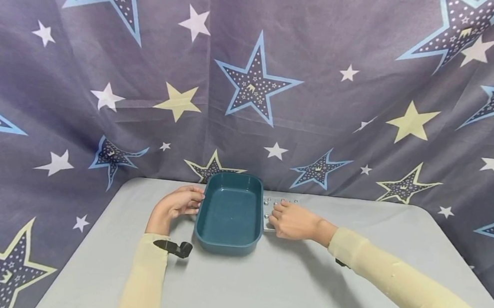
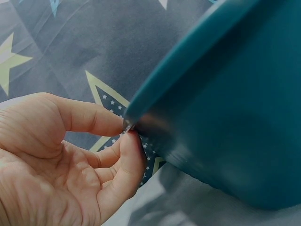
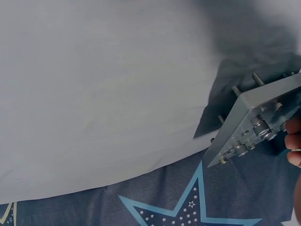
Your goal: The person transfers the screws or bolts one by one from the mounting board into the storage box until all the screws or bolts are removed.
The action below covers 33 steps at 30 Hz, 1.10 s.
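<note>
A deep blue-green plastic bin [image 1: 233, 213] sits on the table, with its inside in view from above. My left hand [image 1: 181, 201] is at the bin's left rim; in the left wrist view thumb and fingertips pinch the lip of the bin [image 2: 221, 117]. Against the bin's right side is a silver metal plate [image 1: 268, 224] fitted with several bolts and nuts. Over this plate my right hand [image 1: 290, 221] has its fingers curled at a metal fastener. The right wrist view shows only fingertips [image 3: 293, 141] beside the plate's fasteners [image 3: 261, 127]; the gripped one is mostly hidden.
A light grey cloth covers the table [image 1: 232, 293]. Behind it hangs a purple-grey curtain [image 1: 314, 116] printed with stars, close to the bin's far end. Bolt ends [image 3: 257, 79] stick out from the plate's other face. Each wrist wears a black strap [image 1: 174, 248].
</note>
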### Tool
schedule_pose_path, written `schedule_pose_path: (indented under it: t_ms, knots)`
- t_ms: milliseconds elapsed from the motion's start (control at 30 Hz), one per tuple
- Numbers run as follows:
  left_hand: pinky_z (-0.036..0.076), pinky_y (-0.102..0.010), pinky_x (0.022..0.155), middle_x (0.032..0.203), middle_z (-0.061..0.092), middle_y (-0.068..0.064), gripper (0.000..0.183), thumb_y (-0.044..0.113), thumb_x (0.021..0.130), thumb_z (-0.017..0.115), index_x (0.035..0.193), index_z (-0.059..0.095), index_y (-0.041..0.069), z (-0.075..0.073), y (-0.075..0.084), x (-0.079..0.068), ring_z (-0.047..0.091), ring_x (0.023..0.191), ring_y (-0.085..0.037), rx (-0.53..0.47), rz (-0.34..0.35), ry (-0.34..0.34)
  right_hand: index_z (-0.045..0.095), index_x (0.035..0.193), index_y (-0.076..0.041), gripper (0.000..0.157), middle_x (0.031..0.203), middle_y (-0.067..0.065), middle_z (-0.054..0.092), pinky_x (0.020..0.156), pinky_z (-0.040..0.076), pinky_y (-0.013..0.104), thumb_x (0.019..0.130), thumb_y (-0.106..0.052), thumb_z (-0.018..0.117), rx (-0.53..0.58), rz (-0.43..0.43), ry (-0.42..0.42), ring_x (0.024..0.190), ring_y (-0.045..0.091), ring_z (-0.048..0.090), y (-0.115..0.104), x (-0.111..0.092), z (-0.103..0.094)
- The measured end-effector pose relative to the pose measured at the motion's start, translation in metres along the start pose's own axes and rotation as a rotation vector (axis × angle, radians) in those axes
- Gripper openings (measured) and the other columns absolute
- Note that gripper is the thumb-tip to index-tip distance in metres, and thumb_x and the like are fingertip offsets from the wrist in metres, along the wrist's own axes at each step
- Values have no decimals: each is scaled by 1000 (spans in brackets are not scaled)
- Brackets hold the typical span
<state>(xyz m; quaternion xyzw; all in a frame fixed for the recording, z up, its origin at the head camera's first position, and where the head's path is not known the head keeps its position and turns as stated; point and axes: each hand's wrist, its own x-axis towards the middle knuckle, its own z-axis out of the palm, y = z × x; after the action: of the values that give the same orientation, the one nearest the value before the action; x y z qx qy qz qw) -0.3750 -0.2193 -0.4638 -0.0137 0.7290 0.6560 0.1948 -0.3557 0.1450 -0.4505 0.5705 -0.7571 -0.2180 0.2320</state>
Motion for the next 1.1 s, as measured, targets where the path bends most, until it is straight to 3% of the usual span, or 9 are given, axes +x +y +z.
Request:
schedule_pose_path:
  t_ms: [467,1100]
  knots:
    - [55,-22,70,88,58,1,34,6,101,50,133,43,-6,-1,-1,-1,57,76,-5,-13,6,-1,60,91,-12,15,82,0,63,82,50,35,85,-25,59,84,9,-36,83,20,56,0,2,-3]
    - [54,-22,68,87,57,1,41,6,102,49,139,40,-9,0,0,-1,57,75,-6,-12,1,0,53,80,-16,12,74,-4,53,76,45,34,82,-24,62,138,83,82,76,18,51,-2,-3,1]
